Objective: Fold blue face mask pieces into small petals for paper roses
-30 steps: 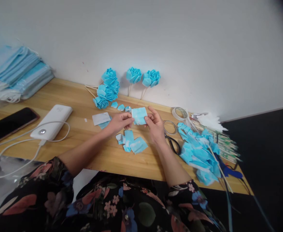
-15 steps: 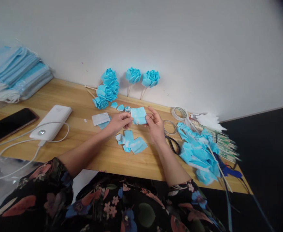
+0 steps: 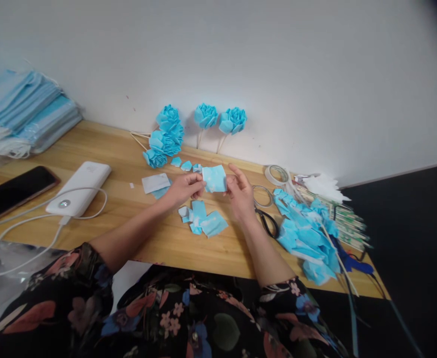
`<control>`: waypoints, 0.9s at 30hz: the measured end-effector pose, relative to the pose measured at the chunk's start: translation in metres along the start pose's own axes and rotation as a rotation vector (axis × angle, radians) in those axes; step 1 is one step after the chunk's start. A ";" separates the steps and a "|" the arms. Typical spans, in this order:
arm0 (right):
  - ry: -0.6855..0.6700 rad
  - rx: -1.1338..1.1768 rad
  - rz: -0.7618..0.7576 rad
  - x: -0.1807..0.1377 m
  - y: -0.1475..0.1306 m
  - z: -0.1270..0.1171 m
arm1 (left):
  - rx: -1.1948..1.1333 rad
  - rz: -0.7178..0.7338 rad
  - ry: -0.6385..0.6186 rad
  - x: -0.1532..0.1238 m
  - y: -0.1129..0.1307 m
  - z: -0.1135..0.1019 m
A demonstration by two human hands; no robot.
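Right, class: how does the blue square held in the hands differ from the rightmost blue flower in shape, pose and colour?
The blue square is a fairly flat piece, while the rightmost flower is a rounded cluster of layered petals.
The left hand and right hand hold the square; the flower stands by the wall on a thin stick.
The square looks paler, the flower deeper.
Both are blue.

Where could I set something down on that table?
The table is bare between the masks, power bank and flowers, and between the cut pieces and its front edge. The right end is crowded: tape, blue scraps.
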State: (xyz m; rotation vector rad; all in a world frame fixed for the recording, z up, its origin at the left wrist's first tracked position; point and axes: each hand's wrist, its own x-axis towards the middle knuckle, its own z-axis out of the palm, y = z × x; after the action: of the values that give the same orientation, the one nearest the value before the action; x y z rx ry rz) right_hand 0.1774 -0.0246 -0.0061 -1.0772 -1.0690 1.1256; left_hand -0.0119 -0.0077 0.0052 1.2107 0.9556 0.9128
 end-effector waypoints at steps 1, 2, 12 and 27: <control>0.000 -0.018 -0.009 0.001 0.001 0.000 | 0.000 -0.002 -0.002 0.000 0.000 0.000; 0.001 -0.030 -0.017 0.001 0.003 0.000 | 0.002 -0.003 -0.003 0.000 0.000 0.000; 0.033 0.004 -0.047 0.004 0.007 -0.001 | 0.013 0.011 0.005 0.002 -0.002 0.000; 0.047 -0.018 -0.033 0.004 0.003 0.001 | 0.024 0.028 0.000 0.000 0.000 -0.001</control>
State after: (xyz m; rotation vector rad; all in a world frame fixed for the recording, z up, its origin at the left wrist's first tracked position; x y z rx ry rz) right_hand 0.1768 -0.0202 -0.0086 -1.0913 -1.0587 1.0613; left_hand -0.0125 -0.0075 0.0047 1.2472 0.9542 0.9260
